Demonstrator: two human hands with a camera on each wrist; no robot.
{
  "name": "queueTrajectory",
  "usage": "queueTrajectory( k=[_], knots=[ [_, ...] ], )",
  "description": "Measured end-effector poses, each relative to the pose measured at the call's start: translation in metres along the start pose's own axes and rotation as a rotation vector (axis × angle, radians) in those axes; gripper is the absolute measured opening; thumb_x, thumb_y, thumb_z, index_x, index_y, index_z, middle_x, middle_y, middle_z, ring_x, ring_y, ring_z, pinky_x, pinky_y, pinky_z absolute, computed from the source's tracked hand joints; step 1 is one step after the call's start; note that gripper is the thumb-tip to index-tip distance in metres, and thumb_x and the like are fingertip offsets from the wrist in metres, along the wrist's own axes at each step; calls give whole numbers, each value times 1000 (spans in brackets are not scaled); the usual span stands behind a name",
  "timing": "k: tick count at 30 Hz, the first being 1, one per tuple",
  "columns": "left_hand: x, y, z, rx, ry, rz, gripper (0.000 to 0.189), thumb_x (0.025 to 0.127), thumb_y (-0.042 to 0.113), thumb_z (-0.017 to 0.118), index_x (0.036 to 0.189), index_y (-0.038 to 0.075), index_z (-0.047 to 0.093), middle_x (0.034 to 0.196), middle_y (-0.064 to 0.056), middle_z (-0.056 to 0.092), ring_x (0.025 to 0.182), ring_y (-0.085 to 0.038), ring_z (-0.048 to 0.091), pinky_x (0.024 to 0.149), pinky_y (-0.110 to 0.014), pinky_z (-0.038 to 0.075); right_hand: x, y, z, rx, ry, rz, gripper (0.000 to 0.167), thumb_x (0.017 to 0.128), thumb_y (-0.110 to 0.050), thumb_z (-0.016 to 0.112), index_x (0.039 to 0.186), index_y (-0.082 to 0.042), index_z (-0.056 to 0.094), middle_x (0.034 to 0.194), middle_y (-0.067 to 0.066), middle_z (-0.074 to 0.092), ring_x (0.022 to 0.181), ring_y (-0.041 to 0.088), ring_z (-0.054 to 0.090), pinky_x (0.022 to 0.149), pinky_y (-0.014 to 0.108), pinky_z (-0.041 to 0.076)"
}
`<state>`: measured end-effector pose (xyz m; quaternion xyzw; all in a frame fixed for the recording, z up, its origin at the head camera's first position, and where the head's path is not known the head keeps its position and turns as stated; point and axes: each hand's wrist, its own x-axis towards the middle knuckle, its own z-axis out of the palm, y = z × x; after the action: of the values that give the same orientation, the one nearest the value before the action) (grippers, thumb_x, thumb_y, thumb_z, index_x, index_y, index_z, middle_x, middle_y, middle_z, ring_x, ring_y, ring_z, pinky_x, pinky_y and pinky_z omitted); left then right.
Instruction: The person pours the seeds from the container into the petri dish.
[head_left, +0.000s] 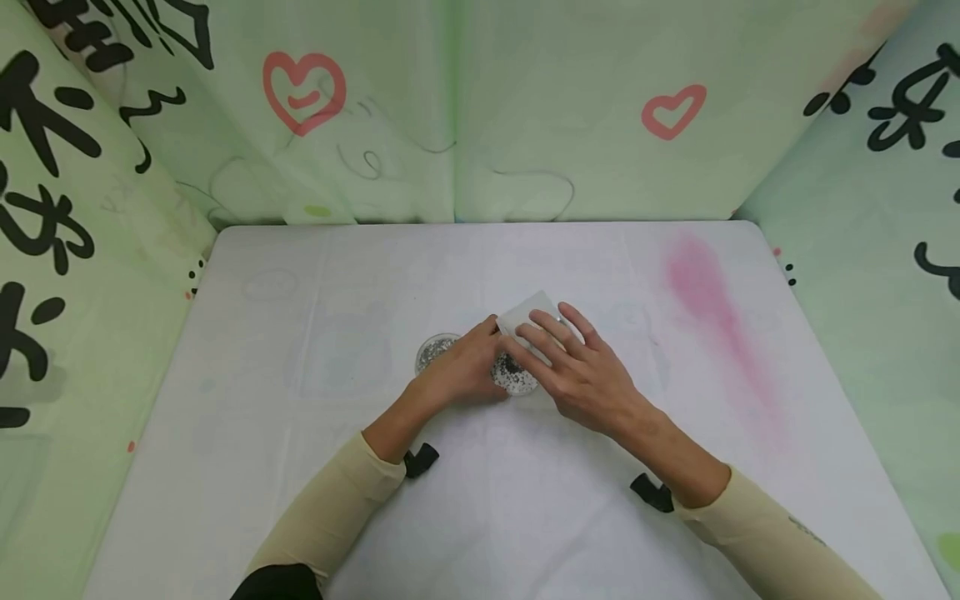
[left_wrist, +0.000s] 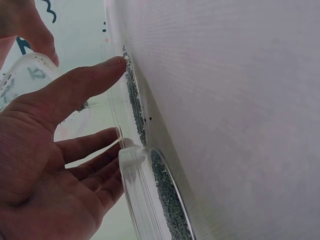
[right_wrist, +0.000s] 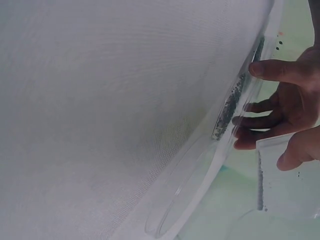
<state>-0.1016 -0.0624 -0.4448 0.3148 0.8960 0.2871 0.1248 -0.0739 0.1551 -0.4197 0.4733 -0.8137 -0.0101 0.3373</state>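
My left hand (head_left: 468,367) grips a round clear dish (head_left: 516,381) by its sides, thumb on the near side and fingers on the far side. Dark and pale granules lie on its bottom. Just left of it is a second clear dish (head_left: 435,346), partly covered by that hand; the left wrist view shows dark granules (left_wrist: 170,200) filling its base. My right hand (head_left: 588,375) holds a translucent, square-looking container (head_left: 534,310) tilted over the first dish. Dark grains line one edge of this container (right_wrist: 282,175); its far side is hidden by fingers.
A clear, shallow round dish (right_wrist: 172,210) sits on the white tabletop (head_left: 360,517) in the right wrist view. A pink stain (head_left: 712,300) marks the cloth at right. Pale green curtains (head_left: 480,108) enclose the back and both sides.
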Motion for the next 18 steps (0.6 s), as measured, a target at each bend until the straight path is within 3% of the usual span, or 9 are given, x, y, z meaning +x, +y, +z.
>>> queueTrajectory(
  k=[5,9,14,18],
  knots=[
    [0,-1,1,-9,5,9,75,74,13,94,140,9,60,135,-13,56,126,-28,58,110,-43,49,1,0,-3,42,-73,7,54,96,4,48,147,-11,57,134,11,59,137,34,52,117,57,38],
    [0,-2,2,-12,8,8,77,73,13,94,141,8,59,136,-13,56,126,-27,58,110,-42,48,1,0,-5,78,-124,23,60,92,5,56,150,-11,54,137,12,58,137,36,51,116,57,39],
    [0,-2,2,-23,11,9,78,73,13,94,142,8,58,137,-13,55,127,-28,58,111,-43,48,2,0,-6,91,-131,32,68,85,7,64,150,-12,53,138,12,58,136,34,52,117,56,39],
    [0,-2,1,-21,12,13,80,73,13,94,144,8,57,140,-14,55,128,-29,57,112,-44,47,1,0,-6,81,-119,26,65,88,7,61,150,-12,54,138,12,59,133,33,53,118,55,38]
  ],
)
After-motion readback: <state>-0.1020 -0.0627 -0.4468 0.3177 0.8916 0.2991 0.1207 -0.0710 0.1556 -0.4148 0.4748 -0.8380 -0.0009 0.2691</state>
